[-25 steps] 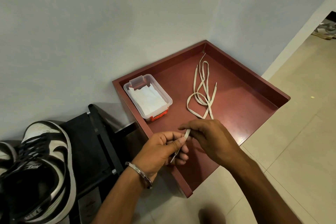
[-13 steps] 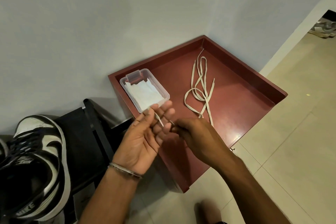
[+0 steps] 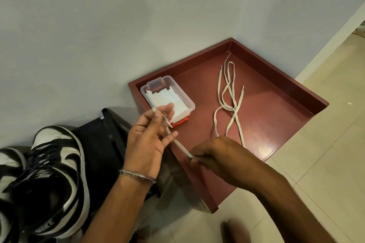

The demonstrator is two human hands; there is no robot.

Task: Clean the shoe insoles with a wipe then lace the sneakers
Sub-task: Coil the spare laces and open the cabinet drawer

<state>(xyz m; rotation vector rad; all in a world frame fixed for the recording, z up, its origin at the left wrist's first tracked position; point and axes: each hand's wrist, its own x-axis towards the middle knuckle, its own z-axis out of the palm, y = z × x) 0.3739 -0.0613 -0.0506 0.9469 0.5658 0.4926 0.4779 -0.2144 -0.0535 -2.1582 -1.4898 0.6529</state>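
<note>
left hand point(image 3: 147, 142) raised palm toward camera, fingers spread and mostly straight, a cream lace point(image 3: 178, 144) running across them; cannot tell if any finger actually pinches it. right hand point(image 3: 214, 154) curled, thumb and fingertips pinching the near end of that lace, which stretches taut between both hands. second lace point(image 3: 230, 102) lies loose and looped on the floor of the red tray point(image 3: 276, 89), right of center, far from the hands. clear plastic box point(image 3: 167, 98) with white wipes sits in the tray's far-left corner, just behind the left hand. black-and-white sneaker point(image 3: 53, 179) at left, on a black stand point(image 3: 106, 134), laced with dark laces. bracelet point(image 3: 136, 175) on left wrist. tiled floor point(image 3: 325, 163) to the right.
</note>
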